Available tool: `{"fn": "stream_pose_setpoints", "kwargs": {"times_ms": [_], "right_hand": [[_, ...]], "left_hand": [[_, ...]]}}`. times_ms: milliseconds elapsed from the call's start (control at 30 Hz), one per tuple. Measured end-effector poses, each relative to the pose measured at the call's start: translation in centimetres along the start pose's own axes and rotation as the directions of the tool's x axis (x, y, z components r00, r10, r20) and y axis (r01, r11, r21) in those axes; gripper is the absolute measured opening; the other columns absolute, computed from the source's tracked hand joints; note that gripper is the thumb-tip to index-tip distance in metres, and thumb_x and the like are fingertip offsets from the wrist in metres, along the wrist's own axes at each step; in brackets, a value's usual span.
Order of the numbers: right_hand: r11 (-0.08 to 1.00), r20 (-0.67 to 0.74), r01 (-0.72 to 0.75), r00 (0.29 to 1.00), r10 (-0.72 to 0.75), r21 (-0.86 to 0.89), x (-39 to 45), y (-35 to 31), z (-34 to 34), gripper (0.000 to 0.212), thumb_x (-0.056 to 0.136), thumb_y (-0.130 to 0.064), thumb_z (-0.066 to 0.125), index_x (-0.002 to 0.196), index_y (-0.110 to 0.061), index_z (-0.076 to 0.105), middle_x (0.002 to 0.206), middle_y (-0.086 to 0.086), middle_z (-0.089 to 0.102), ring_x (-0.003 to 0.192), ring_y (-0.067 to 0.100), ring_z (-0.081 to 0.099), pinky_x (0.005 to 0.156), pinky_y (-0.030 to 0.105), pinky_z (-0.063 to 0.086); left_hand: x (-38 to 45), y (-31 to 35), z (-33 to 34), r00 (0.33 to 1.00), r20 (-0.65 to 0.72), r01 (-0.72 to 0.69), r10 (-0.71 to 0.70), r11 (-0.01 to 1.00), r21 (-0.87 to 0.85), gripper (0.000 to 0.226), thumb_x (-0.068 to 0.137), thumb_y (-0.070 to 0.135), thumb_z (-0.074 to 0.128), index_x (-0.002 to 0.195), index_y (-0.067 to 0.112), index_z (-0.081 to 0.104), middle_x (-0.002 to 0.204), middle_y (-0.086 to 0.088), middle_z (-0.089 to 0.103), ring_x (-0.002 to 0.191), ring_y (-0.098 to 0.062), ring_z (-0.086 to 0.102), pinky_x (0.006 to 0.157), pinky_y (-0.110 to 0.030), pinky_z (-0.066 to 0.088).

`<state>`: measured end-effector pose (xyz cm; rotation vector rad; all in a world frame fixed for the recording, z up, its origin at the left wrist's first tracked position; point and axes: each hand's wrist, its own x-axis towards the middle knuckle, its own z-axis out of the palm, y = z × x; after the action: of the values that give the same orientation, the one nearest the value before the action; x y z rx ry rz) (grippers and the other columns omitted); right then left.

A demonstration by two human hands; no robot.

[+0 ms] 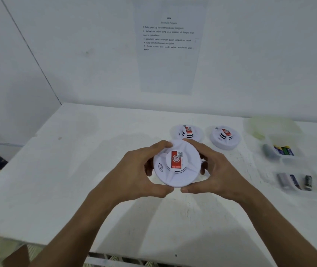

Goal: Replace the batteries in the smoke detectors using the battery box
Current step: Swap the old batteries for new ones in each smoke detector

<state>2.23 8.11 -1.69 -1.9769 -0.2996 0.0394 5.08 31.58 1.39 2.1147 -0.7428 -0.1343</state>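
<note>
A round white smoke detector (177, 163) with a red label is held above the table between both hands, face up. My left hand (140, 170) grips its left rim with thumb below and fingers on top. My right hand (215, 170) grips the right rim the same way. Two more white smoke detectors stand on the table behind, one (187, 132) at the middle and one (224, 136) to its right. A clear battery box (283, 151) with several batteries sits at the right. Loose batteries (294, 182) lie in a second clear tray nearer to me.
The white table (76, 170) meets white walls at the back and left. A printed instruction sheet (169, 47) hangs on the back wall. A translucent lid (269, 125) lies at the back right. The table's front edge runs along the bottom of the view.
</note>
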Motion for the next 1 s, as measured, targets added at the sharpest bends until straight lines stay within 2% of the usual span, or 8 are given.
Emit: {"fn": "stream_pose_setpoints", "kwargs": {"times_ms": [167,300,433,567,667,767,1000], "right_hand": [[1.000,0.026,-0.004,1.000,0.004,0.007,0.3,0.3,-0.1,0.101,0.057,-0.032,0.092,0.145,-0.033,0.043,0.129,-0.009,0.060,0.099,0.018,0.058,0.069,0.024,0.049],[1.000,0.023,-0.007,1.000,0.006,0.022,0.3,0.6,0.0,0.100,0.055,-0.037,0.091,0.144,-0.033,0.044,0.125,-0.010,0.062,0.096,0.015,0.057,0.068,0.022,0.050],[1.000,0.035,-0.011,0.999,0.010,0.022,0.4,1.0,0.2,0.100,0.057,-0.031,0.092,0.144,-0.033,0.043,0.124,-0.012,0.062,0.096,0.013,0.057,0.068,0.020,0.049],[1.000,0.045,-0.012,0.999,0.011,0.008,0.4,1.4,0.5,0.099,0.059,-0.031,0.092,0.143,-0.038,0.042,0.122,-0.020,0.061,0.098,0.011,0.058,0.069,0.021,0.052],[1.000,0.058,-0.018,0.998,0.017,0.020,0.3,1.5,0.6,0.097,0.060,-0.030,0.091,0.143,-0.039,0.041,0.125,-0.019,0.061,0.101,0.013,0.058,0.070,0.022,0.052],[0.999,0.065,-0.021,0.998,0.019,0.030,0.2,1.5,0.7,0.095,0.061,-0.025,0.092,0.142,-0.039,0.043,0.123,-0.018,0.061,0.096,0.010,0.057,0.068,0.020,0.049],[0.998,0.082,-0.034,0.996,0.030,0.046,0.2,2.0,1.1,0.096,0.064,-0.018,0.094,0.142,-0.039,0.043,0.126,-0.017,0.060,0.096,0.009,0.056,0.067,0.019,0.048]], "left_hand": [[0.0,-0.1,0.1,1.000,-0.008,0.008,-0.009,1.000,-0.024,0.083,0.058,0.033,0.087,0.132,0.039,0.050,0.090,0.014,0.060,0.064,-0.009,0.046,0.060,-0.017,0.046],[0.1,0.0,0.2,1.000,0.010,0.022,-0.022,0.999,-0.045,0.081,0.059,0.026,0.090,0.131,0.035,0.052,0.088,0.023,0.058,0.064,-0.007,0.046,0.060,-0.013,0.043],[0.0,0.0,0.3,0.999,0.027,0.036,-0.034,0.998,-0.043,0.080,0.061,0.023,0.090,0.131,0.031,0.052,0.087,0.030,0.057,0.065,-0.005,0.048,0.060,-0.010,0.041],[0.1,-0.3,0.5,0.998,0.023,0.052,-0.051,0.998,-0.044,0.080,0.060,0.023,0.089,0.131,0.032,0.053,0.084,0.024,0.057,0.063,-0.007,0.045,0.059,-0.013,0.042],[0.1,-0.8,0.8,0.998,0.032,0.056,-0.055,0.997,-0.050,0.082,0.060,0.025,0.089,0.133,0.034,0.052,0.087,0.018,0.059,0.065,-0.008,0.046,0.060,-0.014,0.043],[-0.1,-1.1,0.9,0.997,0.045,0.070,-0.067,0.995,-0.065,0.087,0.061,0.023,0.090,0.137,0.030,0.050,0.093,0.021,0.061,0.070,-0.003,0.053,0.062,-0.010,0.042],[-0.2,-1.7,1.2,0.995,0.049,0.091,-0.088,0.994,-0.061,0.084,0.060,0.022,0.090,0.134,0.032,0.051,0.090,0.024,0.060,0.066,-0.003,0.050,0.060,-0.011,0.043]]}}
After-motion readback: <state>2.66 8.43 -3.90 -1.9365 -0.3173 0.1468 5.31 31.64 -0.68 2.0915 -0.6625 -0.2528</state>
